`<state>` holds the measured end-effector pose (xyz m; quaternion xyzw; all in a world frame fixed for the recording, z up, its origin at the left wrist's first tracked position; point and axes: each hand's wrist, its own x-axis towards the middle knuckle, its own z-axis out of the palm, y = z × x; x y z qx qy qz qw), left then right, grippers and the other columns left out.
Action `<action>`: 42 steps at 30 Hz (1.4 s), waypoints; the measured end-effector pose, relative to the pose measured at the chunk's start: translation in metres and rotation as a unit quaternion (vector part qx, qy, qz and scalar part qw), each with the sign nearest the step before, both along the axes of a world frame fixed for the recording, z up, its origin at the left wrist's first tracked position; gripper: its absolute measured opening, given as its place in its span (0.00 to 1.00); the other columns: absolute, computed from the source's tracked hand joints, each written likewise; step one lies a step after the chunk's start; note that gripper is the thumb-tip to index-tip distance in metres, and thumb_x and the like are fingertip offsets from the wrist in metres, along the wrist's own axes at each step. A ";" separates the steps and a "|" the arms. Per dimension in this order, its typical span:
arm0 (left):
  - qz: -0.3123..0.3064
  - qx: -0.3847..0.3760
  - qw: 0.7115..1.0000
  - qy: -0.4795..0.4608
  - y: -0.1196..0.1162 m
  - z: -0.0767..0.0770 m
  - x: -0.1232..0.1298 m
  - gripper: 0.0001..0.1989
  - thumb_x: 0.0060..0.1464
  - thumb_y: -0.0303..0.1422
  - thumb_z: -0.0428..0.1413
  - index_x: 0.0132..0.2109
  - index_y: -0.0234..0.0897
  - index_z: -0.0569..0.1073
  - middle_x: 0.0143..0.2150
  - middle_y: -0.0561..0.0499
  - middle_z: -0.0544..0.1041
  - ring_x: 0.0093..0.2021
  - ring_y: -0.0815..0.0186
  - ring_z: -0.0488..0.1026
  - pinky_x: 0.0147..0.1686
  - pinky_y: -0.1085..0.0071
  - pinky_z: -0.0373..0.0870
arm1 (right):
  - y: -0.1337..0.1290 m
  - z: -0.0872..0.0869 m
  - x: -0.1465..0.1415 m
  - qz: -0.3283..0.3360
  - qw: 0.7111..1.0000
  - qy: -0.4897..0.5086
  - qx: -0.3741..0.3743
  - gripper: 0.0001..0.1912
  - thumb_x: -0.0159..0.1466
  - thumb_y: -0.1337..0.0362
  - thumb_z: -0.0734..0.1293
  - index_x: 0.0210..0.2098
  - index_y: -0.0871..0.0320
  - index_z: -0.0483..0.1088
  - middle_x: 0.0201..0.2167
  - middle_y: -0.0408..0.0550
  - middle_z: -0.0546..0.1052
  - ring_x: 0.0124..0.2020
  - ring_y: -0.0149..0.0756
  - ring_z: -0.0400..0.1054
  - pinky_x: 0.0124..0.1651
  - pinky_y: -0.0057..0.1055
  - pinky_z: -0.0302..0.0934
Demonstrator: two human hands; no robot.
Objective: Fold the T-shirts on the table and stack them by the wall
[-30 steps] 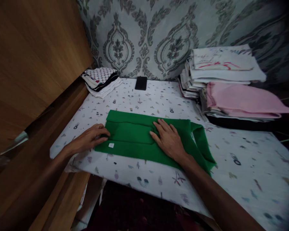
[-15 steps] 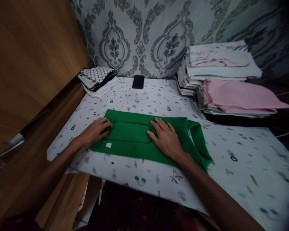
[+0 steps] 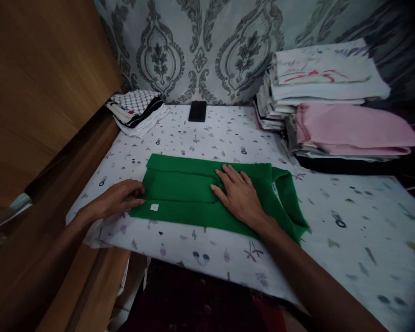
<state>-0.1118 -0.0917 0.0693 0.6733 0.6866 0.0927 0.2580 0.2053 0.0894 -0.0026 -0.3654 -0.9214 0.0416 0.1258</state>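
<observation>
A green folded garment (image 3: pixel 180 186) lies flat in a long strip, its sides turned in toward the middle. Its collar opening with a small label is at the right end, and a small white tag (image 3: pixel 154 207) sits near the lower left corner. My left hand (image 3: pixel 122 197) is at the garment's left edge, fingers bent, with a gap between thumb and fingertips. Spread flat on the middle of the garment, my right hand (image 3: pixel 238 196) presses on the cloth with its fingers apart.
A patterned white sheet (image 3: pixel 207 143) covers the table. At the back lies a black phone-like object (image 3: pixel 197 111). Folded cloths (image 3: pixel 134 108) are stacked back left, and a tall clothes pile (image 3: pixel 325 87) with a pink garment (image 3: pixel 352 129) stands right. A wooden panel (image 3: pixel 48 69) borders the left.
My left hand has slid left from on top of the garment to its left edge. My right hand stays on the cloth. The view has shifted slightly.
</observation>
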 end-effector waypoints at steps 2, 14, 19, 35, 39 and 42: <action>-0.006 -0.023 1.000 -0.015 -0.002 0.003 -0.005 0.14 0.61 0.46 0.52 0.45 0.41 0.71 0.41 0.51 0.73 0.40 0.62 0.70 0.39 0.69 0.67 | 0.000 0.000 0.000 -0.001 1.000 0.001 -0.001 0.32 0.73 0.47 0.50 0.65 0.62 0.64 0.68 0.60 0.63 0.70 0.51 0.52 0.68 0.56 0.50; 0.028 -0.083 0.989 -0.123 0.000 0.014 0.006 0.13 0.61 0.45 0.52 0.41 0.40 0.69 0.34 0.54 0.71 0.31 0.68 0.67 0.29 0.73 0.64 | -0.001 0.001 0.000 -0.004 1.000 0.007 -0.004 0.31 0.73 0.48 0.51 0.64 0.61 0.64 0.68 0.58 0.63 0.70 0.49 0.53 0.69 0.54 0.50; 0.051 -0.076 0.989 -0.120 0.002 0.014 0.007 0.14 0.60 0.47 0.53 0.41 0.41 0.71 0.33 0.53 0.72 0.29 0.67 0.67 0.26 0.72 0.65 | -0.001 0.001 0.000 -0.003 1.000 0.011 -0.009 0.32 0.72 0.48 0.51 0.64 0.62 0.64 0.68 0.60 0.63 0.70 0.51 0.52 0.69 0.55 0.49; 0.001 0.186 0.978 0.096 0.046 -0.019 0.049 0.29 0.69 0.43 0.40 0.72 0.41 0.49 0.75 0.41 0.50 0.74 0.54 0.47 0.69 0.51 0.50 | -0.009 0.022 -0.006 0.010 1.000 0.016 0.011 0.33 0.73 0.47 0.47 0.69 0.58 0.55 0.73 0.55 0.52 0.74 0.48 0.43 0.71 0.55 0.45; -0.005 0.118 0.984 0.136 0.070 -0.045 0.046 0.35 0.68 0.50 0.40 0.73 0.35 0.48 0.76 0.38 0.47 0.75 0.52 0.41 0.71 0.47 0.41 | -0.010 0.012 -0.008 0.014 1.000 -0.014 0.003 0.33 0.73 0.47 0.49 0.69 0.59 0.57 0.70 0.58 0.59 0.72 0.48 0.48 0.70 0.55 0.47; 0.000 0.090 0.989 0.115 0.072 -0.050 0.039 0.37 0.67 0.52 0.39 0.73 0.33 0.47 0.76 0.38 0.47 0.75 0.53 0.40 0.71 0.47 0.39 | -0.010 0.006 -0.007 0.011 1.000 -0.021 0.002 0.33 0.73 0.47 0.49 0.68 0.60 0.58 0.69 0.58 0.61 0.72 0.48 0.49 0.70 0.55 0.47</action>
